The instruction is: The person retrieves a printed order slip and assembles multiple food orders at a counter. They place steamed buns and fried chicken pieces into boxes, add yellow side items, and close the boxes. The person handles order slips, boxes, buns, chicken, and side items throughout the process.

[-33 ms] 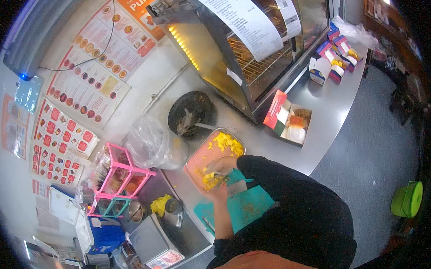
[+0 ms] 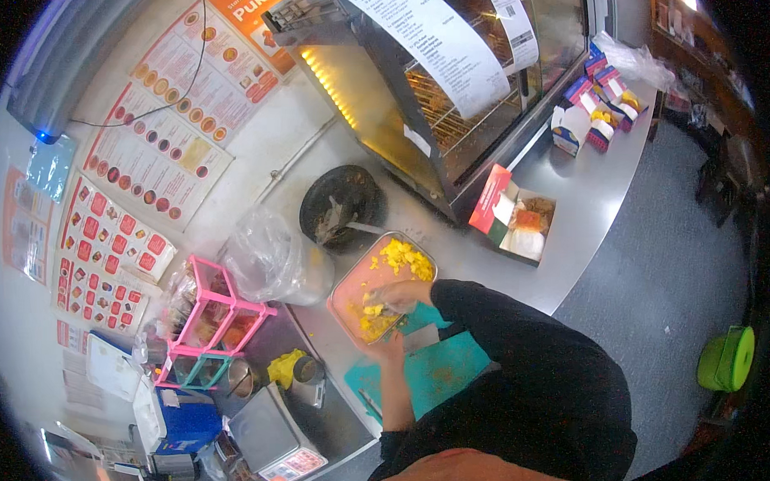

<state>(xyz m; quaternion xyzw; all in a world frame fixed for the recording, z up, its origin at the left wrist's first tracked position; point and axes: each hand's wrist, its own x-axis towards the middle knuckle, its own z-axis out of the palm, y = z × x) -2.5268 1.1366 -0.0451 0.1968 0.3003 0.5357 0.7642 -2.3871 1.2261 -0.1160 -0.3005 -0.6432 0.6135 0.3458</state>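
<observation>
A shallow metal tray (image 2: 338, 310) with a pinkish inside holds yellow chopped food, one heap (image 2: 408, 257) at its far end and another (image 2: 375, 325) at its near end. My right hand (image 2: 407, 295) reaches over the tray from the right, fingers bent down by the near heap. Something pale shows at its fingertips, too blurred to name. At the tray's near corner my left hand (image 2: 385, 348) is closed on the rim, its fingers partly hidden. Under my wrists lies a teal cutting board (image 2: 448, 370) with crumbs and a grey flat blade (image 2: 422, 337).
A black mortar (image 2: 339, 207) with a pale-handled utensil stands beyond the tray, next to a bag-lined tub (image 2: 303, 276). Pink racks (image 2: 217, 307) stand left. An open food box (image 2: 521, 220) and several smaller boxes (image 2: 589, 116) line the right counter below a glass warming cabinet (image 2: 466, 91).
My right hand has drawn back slightly to the right, away from my left hand. My left hand has shifted a little toward me at the tray's corner.
</observation>
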